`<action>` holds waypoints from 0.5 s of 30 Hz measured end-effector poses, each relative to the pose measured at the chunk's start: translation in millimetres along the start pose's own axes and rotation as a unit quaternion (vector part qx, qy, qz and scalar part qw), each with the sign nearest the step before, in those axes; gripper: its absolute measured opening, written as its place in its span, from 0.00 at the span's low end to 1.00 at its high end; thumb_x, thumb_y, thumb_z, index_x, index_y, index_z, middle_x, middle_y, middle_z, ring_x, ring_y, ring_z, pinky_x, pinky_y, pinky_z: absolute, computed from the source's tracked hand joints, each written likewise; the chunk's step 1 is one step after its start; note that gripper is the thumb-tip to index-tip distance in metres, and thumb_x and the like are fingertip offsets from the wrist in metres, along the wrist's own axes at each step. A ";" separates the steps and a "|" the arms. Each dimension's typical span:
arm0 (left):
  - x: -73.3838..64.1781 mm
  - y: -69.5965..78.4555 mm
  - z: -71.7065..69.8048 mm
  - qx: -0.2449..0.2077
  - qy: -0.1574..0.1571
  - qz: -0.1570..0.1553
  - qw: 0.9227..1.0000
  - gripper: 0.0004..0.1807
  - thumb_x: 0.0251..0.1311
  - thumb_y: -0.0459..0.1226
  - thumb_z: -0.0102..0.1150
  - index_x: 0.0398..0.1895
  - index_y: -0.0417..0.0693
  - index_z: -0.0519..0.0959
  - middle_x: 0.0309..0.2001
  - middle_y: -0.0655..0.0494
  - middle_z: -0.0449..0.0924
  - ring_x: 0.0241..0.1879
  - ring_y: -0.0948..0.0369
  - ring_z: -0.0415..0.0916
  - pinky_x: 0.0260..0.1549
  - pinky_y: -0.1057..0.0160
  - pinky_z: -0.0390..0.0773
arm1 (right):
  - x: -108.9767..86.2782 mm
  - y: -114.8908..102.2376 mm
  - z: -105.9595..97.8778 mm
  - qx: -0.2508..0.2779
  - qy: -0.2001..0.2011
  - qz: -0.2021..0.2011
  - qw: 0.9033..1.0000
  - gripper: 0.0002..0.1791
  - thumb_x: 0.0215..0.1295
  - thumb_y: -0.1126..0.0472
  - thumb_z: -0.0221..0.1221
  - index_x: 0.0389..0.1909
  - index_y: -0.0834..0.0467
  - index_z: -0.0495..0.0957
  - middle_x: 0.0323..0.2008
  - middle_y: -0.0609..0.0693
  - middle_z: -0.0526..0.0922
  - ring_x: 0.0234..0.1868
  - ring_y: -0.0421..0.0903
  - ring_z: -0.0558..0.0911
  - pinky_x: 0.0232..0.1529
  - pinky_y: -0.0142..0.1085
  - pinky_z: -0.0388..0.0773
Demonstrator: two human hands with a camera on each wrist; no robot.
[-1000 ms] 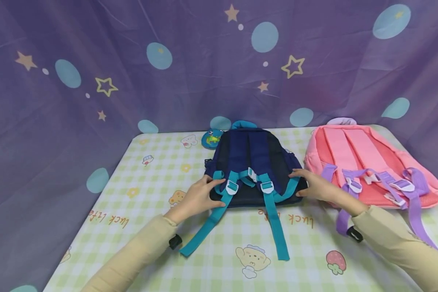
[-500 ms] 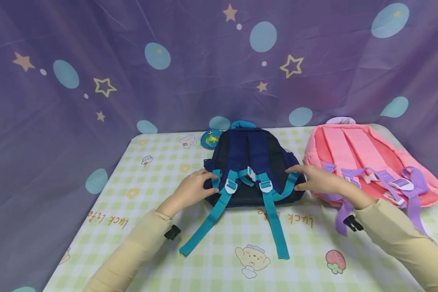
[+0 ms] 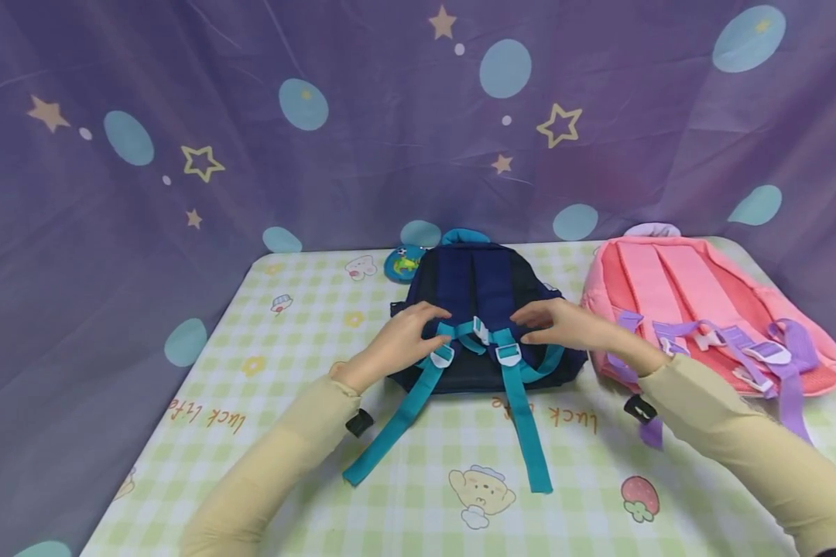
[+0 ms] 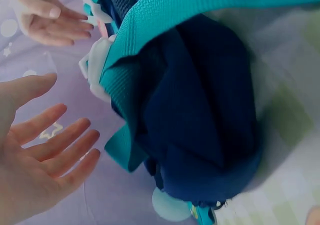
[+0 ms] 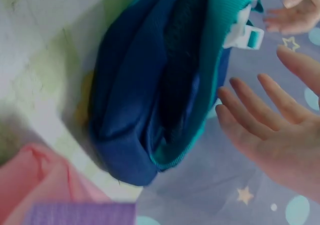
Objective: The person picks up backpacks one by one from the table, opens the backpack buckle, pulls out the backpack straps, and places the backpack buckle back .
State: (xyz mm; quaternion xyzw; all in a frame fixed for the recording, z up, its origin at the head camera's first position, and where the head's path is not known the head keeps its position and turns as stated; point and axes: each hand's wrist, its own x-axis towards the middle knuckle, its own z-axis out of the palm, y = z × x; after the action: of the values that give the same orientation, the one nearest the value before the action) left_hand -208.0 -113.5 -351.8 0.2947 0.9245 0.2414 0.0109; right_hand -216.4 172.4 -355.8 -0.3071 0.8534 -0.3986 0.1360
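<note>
A navy backpack [image 3: 474,286] lies with its shoulder straps facing up, its teal webbing [image 3: 527,433] trailing toward the near side. My left hand [image 3: 399,342] hovers over the left strap, beside a white strap adjuster [image 3: 442,357]. Over the right strap hovers my right hand [image 3: 566,326], near the other white adjuster [image 3: 508,355]. Between the hands sits a white chest buckle [image 3: 481,331]. Both wrist views show relaxed, spread fingers apart from the bag: the left hand [image 4: 47,160] in one, the right hand [image 5: 270,117] in the other. Neither holds anything.
A pink backpack [image 3: 676,286] with purple straps [image 3: 794,387] lies close on the right. A round blue charm [image 3: 402,264] rests at the navy bag's upper left. Behind the checkered tablecloth [image 3: 286,449] hangs a purple patterned curtain [image 3: 390,178].
Both hands have come off the navy backpack's lower sides and side straps, then moved inward above its middle. The backpack stays in place.
</note>
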 end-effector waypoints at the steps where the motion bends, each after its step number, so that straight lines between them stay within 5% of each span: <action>1: 2.9 0.8 1.6 -0.001 -0.003 0.003 1.000 0.21 0.65 0.38 0.62 0.58 0.38 0.76 0.55 0.44 0.77 0.56 0.49 0.74 0.56 0.52 0.73 | 2.9 1.4 1.9 0.003 0.002 -0.004 1.000 0.20 0.65 0.69 0.60 0.54 0.77 0.72 0.52 0.72 0.77 0.55 0.67 0.77 0.54 0.53 0.75; 15: 30.2 10.3 18.1 -0.012 -0.055 0.012 0.998 0.23 0.68 0.37 0.59 0.63 0.39 0.72 0.59 0.44 0.73 0.58 0.50 0.73 0.56 0.55 0.73 | 30.6 11.9 16.9 0.012 0.024 0.004 1.000 0.20 0.63 0.69 0.62 0.51 0.78 0.75 0.49 0.70 0.80 0.51 0.65 0.80 0.52 0.51 0.77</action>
State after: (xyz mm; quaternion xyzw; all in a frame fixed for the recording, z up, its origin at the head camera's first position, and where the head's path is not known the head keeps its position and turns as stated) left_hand -224.5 -81.6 -359.4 0.3184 0.9159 0.2361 0.0628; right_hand -237.0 148.8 -375.4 -0.2927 0.8528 -0.4155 0.1203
